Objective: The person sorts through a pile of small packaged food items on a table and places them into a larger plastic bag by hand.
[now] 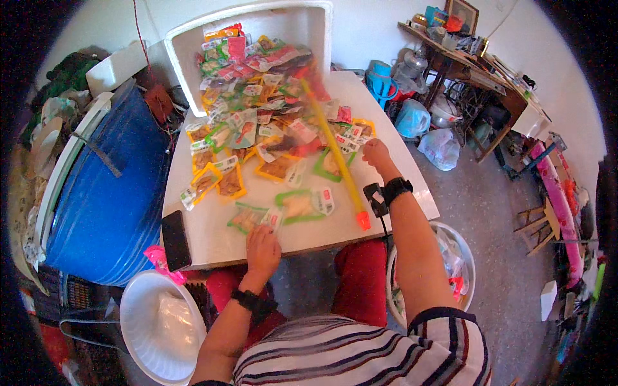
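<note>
My left hand [263, 250] is at the table's front edge, its fingers on the white end of a small green-edged food packet [248, 217]. Just beyond lies another green-edged packet [305, 203], slightly blurred. My right hand [377, 153] is over the table's right side with its fingers curled, close to a yellow-edged packet [363, 127]; whether it grips anything is unclear. A yellow rod with an orange end [338, 154] slants across the table between my hands. Behind it spreads a heap of sealed food packets [251, 103], spilling from a white foam box [179, 72] lying on its side.
A black phone [175, 240] lies at the left table corner, and a black corded adapter [375, 199] near my right wrist. White basins stand low on the left [137, 333] and right [470, 260]. A blue barrel [113, 188] flanks the table; a blue thermos [380, 82] stands behind it.
</note>
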Demonstrator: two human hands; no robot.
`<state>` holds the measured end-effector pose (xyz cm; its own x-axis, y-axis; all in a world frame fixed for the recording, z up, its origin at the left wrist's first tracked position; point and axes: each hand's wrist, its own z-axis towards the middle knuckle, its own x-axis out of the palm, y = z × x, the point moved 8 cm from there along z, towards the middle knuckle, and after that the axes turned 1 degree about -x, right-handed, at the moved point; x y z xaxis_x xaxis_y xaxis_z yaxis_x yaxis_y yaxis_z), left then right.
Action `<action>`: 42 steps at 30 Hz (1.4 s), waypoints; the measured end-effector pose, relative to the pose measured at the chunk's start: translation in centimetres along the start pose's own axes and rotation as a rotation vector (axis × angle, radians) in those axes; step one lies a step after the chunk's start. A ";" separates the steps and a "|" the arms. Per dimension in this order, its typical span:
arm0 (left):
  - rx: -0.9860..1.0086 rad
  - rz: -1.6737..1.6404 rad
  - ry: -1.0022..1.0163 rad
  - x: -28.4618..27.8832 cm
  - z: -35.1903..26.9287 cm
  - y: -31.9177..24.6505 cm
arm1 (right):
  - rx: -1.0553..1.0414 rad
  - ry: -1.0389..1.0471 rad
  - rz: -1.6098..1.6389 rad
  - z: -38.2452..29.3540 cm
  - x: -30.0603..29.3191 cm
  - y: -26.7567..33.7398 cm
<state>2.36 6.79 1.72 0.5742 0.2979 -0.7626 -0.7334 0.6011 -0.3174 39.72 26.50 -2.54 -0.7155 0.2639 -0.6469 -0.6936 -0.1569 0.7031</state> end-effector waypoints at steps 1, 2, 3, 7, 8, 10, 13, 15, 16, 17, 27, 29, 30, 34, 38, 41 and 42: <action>0.001 0.014 -0.004 0.0 -0.1 0.0 | 0.020 -0.014 0.101 0.8 -0.4 -0.7; 0.004 0.026 -0.008 0.2 -0.2 -0.1 | 0.071 -0.037 0.170 1.3 -0.6 -1.7; 0.004 0.044 -0.014 0.2 -0.2 -0.1 | 0.118 -0.062 0.243 1.8 -0.7 -2.1; -0.035 0.033 0.005 -0.3 -0.4 0.2 | 0.421 -0.162 0.421 2.9 -0.3 0.7; -0.042 0.033 -0.004 -0.4 -0.6 0.3 | 0.498 -0.186 0.464 3.0 0.1 0.8; -0.060 0.051 0.010 -0.4 -0.7 0.5 | 0.441 -0.153 0.267 4.0 0.8 1.7; -0.022 0.035 0.051 0.3 0.1 -0.3 | 0.182 -0.382 -0.216 6.0 0.0 -4.0; 0.007 0.025 0.015 0.0 -0.1 -0.5 | 0.049 -0.503 -0.358 6.6 0.7 -5.1; -0.002 0.028 0.010 -0.2 -0.3 -0.2 | 0.036 -0.520 -0.303 6.6 1.5 -3.8; -0.009 0.028 0.006 -0.3 -0.6 0.1 | 0.026 -0.538 -0.251 6.6 1.8 -2.8; -0.093 0.021 0.137 0.9 -0.1 0.1 | 0.055 -0.383 -0.071 4.4 -7.5 -2.0; -0.107 0.017 0.110 0.1 -0.3 0.3 | -0.155 -0.309 -0.458 2.2 -8.0 4.7; -0.107 0.010 0.097 -0.2 -0.3 0.3 | -0.254 -0.290 -0.645 0.2 -8.5 8.4; -0.040 -0.052 0.014 -0.2 -0.7 0.3 | 0.008 -0.269 0.636 -4.3 -10.6 9.9; -0.029 -0.033 -0.085 -2.0 -1.0 -0.5 | 0.263 -0.102 1.430 -8.2 -5.8 12.5; -0.098 -0.035 -0.060 -2.3 -0.9 -0.5 | 0.284 -0.059 1.585 -11.7 -1.9 12.6; -0.141 -0.045 -0.030 -2.2 -1.1 -0.2 | 0.379 -0.101 1.545 -13.2 -0.6 12.5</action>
<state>0.89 5.21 2.82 0.6170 0.2961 -0.7291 -0.7491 0.5049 -0.4288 30.35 11.77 2.75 -0.6611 0.1443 0.7363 0.7320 -0.0909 0.6752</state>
